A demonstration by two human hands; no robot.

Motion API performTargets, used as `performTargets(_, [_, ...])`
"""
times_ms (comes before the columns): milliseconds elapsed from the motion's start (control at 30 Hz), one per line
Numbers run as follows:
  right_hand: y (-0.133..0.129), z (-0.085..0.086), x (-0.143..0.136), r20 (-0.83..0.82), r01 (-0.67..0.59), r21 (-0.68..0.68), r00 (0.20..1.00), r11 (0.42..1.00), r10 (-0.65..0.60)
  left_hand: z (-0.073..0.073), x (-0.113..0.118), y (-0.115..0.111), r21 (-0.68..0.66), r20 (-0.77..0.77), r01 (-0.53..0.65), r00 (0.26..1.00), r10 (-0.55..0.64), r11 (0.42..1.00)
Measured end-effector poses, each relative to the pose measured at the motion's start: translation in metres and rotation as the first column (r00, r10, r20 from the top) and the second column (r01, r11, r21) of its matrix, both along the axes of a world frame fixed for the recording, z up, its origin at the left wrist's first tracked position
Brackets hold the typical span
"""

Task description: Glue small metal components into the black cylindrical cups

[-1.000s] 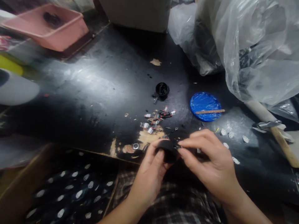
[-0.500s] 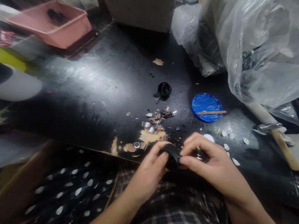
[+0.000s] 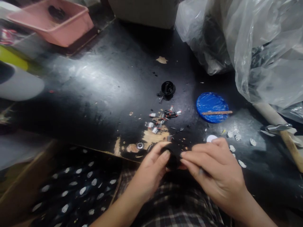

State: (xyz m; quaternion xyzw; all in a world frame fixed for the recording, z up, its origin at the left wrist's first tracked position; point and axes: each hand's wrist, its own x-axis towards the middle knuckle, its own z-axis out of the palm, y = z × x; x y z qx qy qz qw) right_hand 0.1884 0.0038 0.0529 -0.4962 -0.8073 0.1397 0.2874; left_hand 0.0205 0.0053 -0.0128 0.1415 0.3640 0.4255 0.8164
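My left hand point(image 3: 155, 165) is closed around a round black part point(image 3: 174, 157), thumb on its near side, just in front of the table edge. Close to the right side of that part is my right hand point(image 3: 213, 170), its thumb and forefinger pinched together. What sits between those fingertips is too small to name, and a bit of grey metal shows below them. Beyond my hands lies a loose pile of small black, white and orange cylindrical parts point(image 3: 163, 118). A small metal ring point(image 3: 139, 145) rests near the table edge.
Farther back stands a small black cup point(image 3: 168, 89) of dark pieces. A blue lid point(image 3: 211, 102) with a wooden stick point(image 3: 216, 112) lies right of it. A hammer point(image 3: 287, 138) and plastic bags point(image 3: 267, 53) occupy the right, a pink bin point(image 3: 56, 28) the back left.
My right hand has rolled over, so its back now faces up and the shiny metal piece is mostly hidden. The left hand keeps its hold on the black part. The view has shifted slightly.
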Motion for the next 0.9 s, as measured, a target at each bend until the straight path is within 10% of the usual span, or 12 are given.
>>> performTargets(233, [0.002,0.002,0.004,0.008,-0.001,-0.173,1.0,0.985,0.002,0.0,0.0,0.005,-0.028,-0.067,-0.029,0.997,0.027,0.999])
performTargets(433, [0.001,0.009,0.008,0.072,0.025,-0.535,0.997,0.844,0.016,0.001,-0.008,0.007,0.009,-0.175,-0.086,0.981,0.086,0.996])
performTargets(733, [0.005,0.013,0.011,0.017,-0.034,-0.495,0.999,0.868,0.048,-0.009,-0.019,0.004,0.181,-0.42,0.136,0.906,-0.049,0.974])
performTargets(833, [0.006,0.016,0.013,-0.106,-0.064,-0.672,0.994,0.738,-0.011,-0.005,-0.029,0.004,0.369,-0.557,0.213,0.83,0.031,0.905])
performTargets(900, [0.007,0.016,0.015,-0.318,-0.235,-0.806,0.946,0.544,-0.062,-0.001,-0.037,0.002,0.503,-0.538,0.234,0.838,0.089,0.832])
